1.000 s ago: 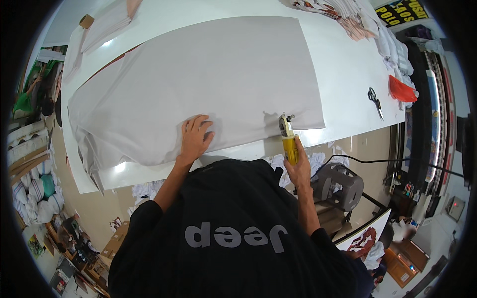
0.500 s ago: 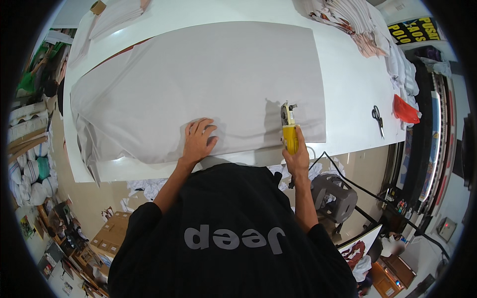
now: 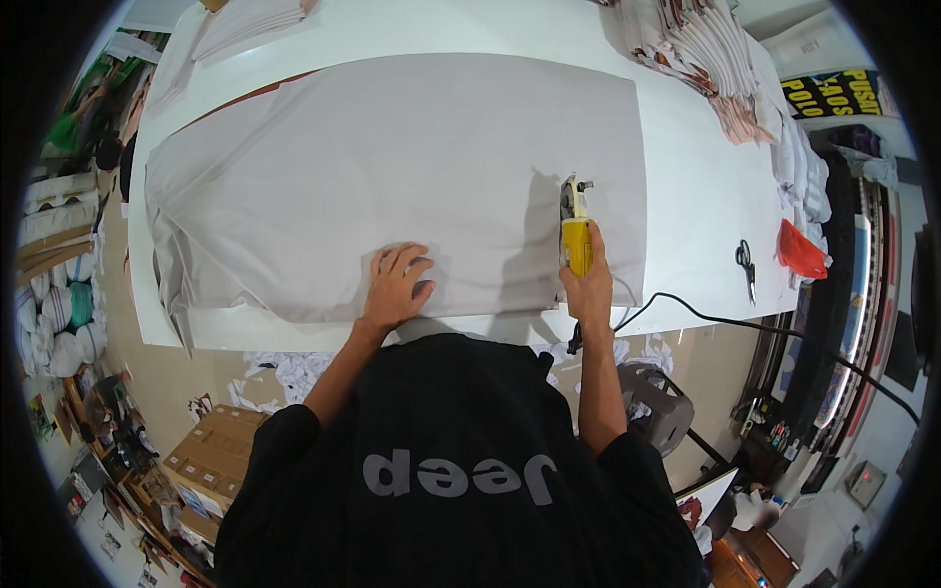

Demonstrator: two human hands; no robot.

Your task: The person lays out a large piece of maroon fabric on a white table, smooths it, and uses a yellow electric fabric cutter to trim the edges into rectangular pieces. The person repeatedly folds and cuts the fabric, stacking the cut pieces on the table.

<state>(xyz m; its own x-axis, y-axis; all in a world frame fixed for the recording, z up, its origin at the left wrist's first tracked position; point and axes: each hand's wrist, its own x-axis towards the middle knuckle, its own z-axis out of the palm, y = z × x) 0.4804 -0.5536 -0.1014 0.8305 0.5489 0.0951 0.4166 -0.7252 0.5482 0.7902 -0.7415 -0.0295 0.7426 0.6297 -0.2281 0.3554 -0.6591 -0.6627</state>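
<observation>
A large grey fabric sheet (image 3: 441, 167) lies spread over the white table (image 3: 701, 225), with creases and folds at its left end. My left hand (image 3: 397, 284) rests on its near part, fingers spread and pressing lightly. In my right hand (image 3: 590, 286) is a yellow electric fabric cutter (image 3: 576, 243), gripped by its body. The cutter's head points away from me over the right part of the fabric, and its shadow falls to the left. A short slit shows at the fabric's near edge, just below the cutter. From behind the cutter a black cord (image 3: 706, 312) runs off to the right.
Black scissors (image 3: 746, 269) and a red cloth-like piece (image 3: 802, 252) lie at the table's right side. Stacked fabric pieces (image 3: 686, 49) sit at the far right, more at the far left. Below the near edge are white scraps (image 3: 304, 377), a grey plastic stool (image 3: 657, 407) and a cardboard box (image 3: 216, 451).
My right hand has pushed the cutter farther from me, into the fabric. The cord has swung upward to lie across the table's near right edge. My left hand stays nearly in place.
</observation>
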